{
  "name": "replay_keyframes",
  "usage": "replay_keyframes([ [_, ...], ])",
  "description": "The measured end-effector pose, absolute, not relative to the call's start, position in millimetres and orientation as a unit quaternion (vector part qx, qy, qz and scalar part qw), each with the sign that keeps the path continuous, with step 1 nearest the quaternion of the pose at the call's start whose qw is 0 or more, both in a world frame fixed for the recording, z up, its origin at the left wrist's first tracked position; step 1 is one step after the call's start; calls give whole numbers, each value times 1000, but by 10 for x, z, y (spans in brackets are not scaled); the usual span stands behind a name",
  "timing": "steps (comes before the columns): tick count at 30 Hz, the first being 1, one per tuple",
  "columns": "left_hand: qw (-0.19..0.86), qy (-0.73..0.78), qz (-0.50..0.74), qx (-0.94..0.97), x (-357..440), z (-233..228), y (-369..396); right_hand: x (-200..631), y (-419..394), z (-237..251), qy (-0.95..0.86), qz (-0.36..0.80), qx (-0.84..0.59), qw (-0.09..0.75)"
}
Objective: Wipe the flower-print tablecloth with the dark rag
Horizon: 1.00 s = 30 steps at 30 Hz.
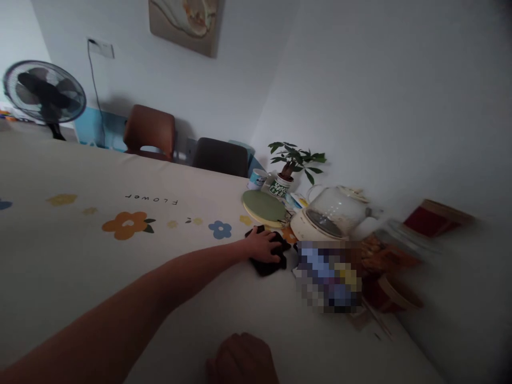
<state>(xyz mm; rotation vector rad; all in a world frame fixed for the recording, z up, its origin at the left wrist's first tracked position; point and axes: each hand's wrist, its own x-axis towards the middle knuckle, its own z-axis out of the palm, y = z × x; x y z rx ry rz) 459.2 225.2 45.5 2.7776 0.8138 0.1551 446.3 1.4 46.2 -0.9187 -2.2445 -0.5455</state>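
Cloth [269, 262], black and soft, light and limp by the look, lies under left hand [262, 246], fingers spread flat on it, kettle [328, 217] at 3 o'clock; right hand [241, 358] fisted, empty.

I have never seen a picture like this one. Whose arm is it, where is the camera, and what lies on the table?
There is no machine here. A person wears one camera on the head, and it looks forward and down, so the arms are that person's own. The left hand is stretched out and lies flat on a black cloth on the table, which has a flowered cover. The right hand shows at the bottom edge as a loose fist, and nothing shows in it. Near the cloth are a round green mat, a glass kettle and a small potted plant. Things further right are blurred.
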Motion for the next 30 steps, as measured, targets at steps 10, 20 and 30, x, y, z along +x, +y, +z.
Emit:
replay_keyframes([
  [10,127,330,69,933,4752,442,2091,4549,70,543,-832,-179,-389,354],
  [20,117,380,82,914,3806,449,1700,4571,113,516,-834,-172,-378,362],
  [30,49,568,87,817,2096,422,2102,4505,123,533,-846,-167,-377,338],
])
